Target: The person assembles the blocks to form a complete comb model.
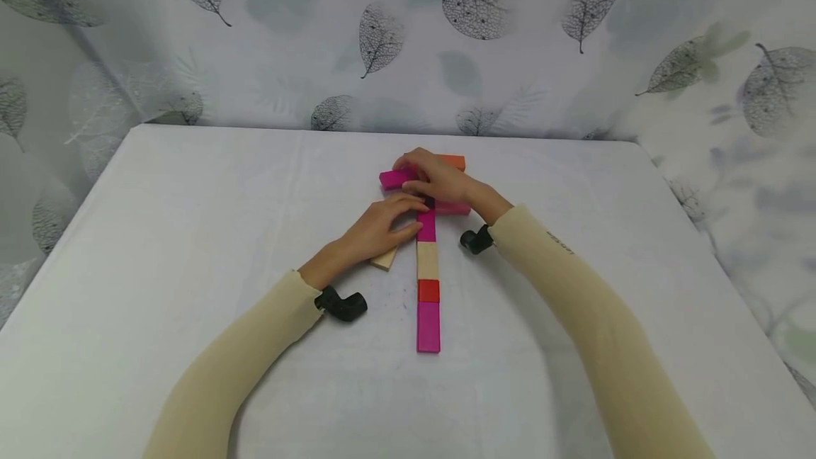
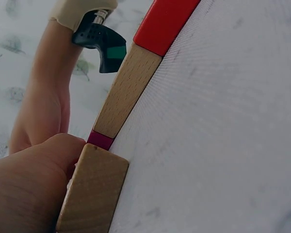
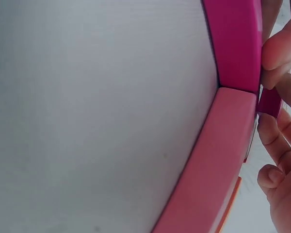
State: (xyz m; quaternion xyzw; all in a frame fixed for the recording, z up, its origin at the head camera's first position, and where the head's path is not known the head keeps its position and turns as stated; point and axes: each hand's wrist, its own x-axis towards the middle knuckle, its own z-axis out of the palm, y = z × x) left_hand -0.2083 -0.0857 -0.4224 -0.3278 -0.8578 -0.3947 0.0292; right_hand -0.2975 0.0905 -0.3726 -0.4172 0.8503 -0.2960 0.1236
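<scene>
1. Head view: L hand (image 1: 382, 227), fingers near straight, thumb spread; thumb tip at L side of mid-row magenta blk (image 1: 426, 229), fingertips by its far end. No grip seen.
2. Head view: R hand (image 1: 440, 177), thumb & fingers bent, pinching far magenta blk (image 1: 388, 180); pos. far & slightly L of row.
3. Head view: row, end to end, near to far: near magenta blk (image 1: 428, 328), red blk (image 1: 428, 291), row wood blk (image 1: 427, 261), then mid-row magenta blk.
4. Head view: pink blk (image 1: 454, 209), crosswise, R of row's far part. Orange blk (image 1: 452, 161), just beyond R hand. Slanted wood blk (image 1: 386, 259), L of row, partly under L hand.
5. Head view, misc.: white table (image 1: 159, 268); leaf-print cloth (image 1: 274, 69) at far side; cream sleeves (image 1: 248, 353), w/ dk. wrist mounts (image 1: 344, 307).
6. L wrist view: slanted wood blk closest to cam., beside L hand; red blk, row wood blk & a magenta bit in line. R forearm across row.
7. R wrist view: mid-row magenta blk meets pink blk at an angle; fingertips of both hands close together around a magenta end. Which blk, can't tell.
</scene>
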